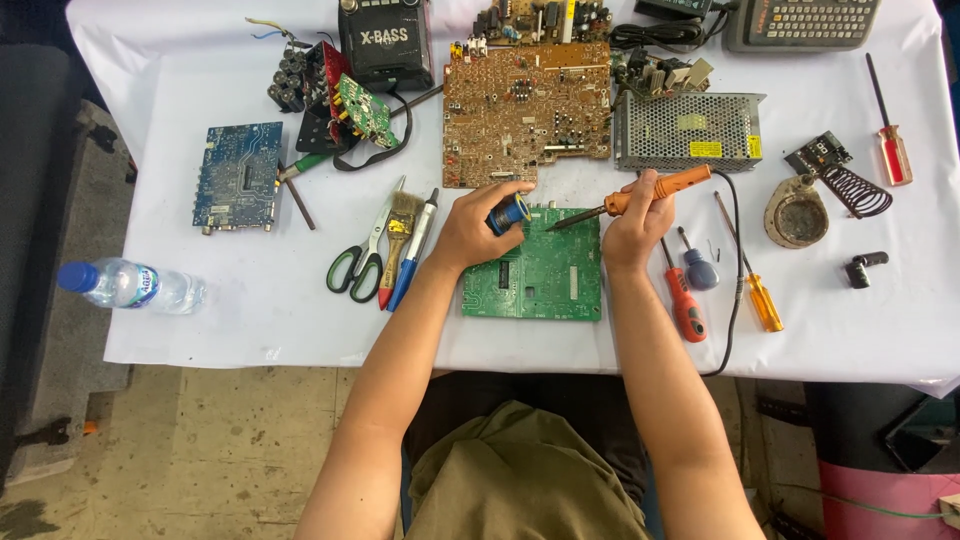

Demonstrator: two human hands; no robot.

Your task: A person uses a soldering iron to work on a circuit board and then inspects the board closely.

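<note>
Head view: left hand (470, 232) grips a small blue spool (509, 214), fingers clenched around it, at the top left corner of the green board (535, 275). Right hand (632, 225) holds an orange soldering iron (655, 190), fingers wrapped on the handle, tip pointing left and down onto the green board's top edge, just beside the spool. Green board lies flat on the white tabletop (200, 290), near the front edge, between both forearms. Brown board (525, 110) sits just behind it, metal mesh box (685, 130) to its right. Red screwdriver (683, 300), blue screwdriver (698, 265) and yellow screwdriver (755, 290) lie right of the right wrist. Iron stand (800, 212) further right. Scissors (360, 262), brush (397, 240) and pen (410, 258) lie left of the left hand. Blue board (238, 177) and water bottle (130, 285) sit far left.
</note>
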